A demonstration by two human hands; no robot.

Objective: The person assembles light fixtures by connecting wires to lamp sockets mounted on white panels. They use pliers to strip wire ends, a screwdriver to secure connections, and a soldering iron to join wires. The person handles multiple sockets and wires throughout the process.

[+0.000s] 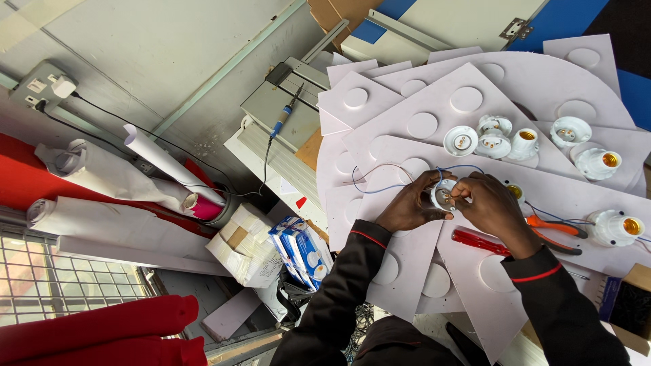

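My left hand (411, 201) grips a small white lamp holder (444, 195) from the left. Fingertips of my right hand (494, 207) pinch thin blue and white wires (390, 188) at the holder's top. The wires loop away to the left over white plastic panels (434, 115) with round cut-outs. Both sleeves are black with a red stripe. A red-handled screwdriver (478, 242) lies just under my right hand, and orange-handled pliers (557, 228) lie to its right.
Several more white lamp holders (495, 139) stand on the panels, with others at the right (616, 227). A soldering iron (283, 115) rests on a grey box at the left. Paper rolls (166, 163), blue cartons (298, 247) and red fabric (102, 329) lie lower left.
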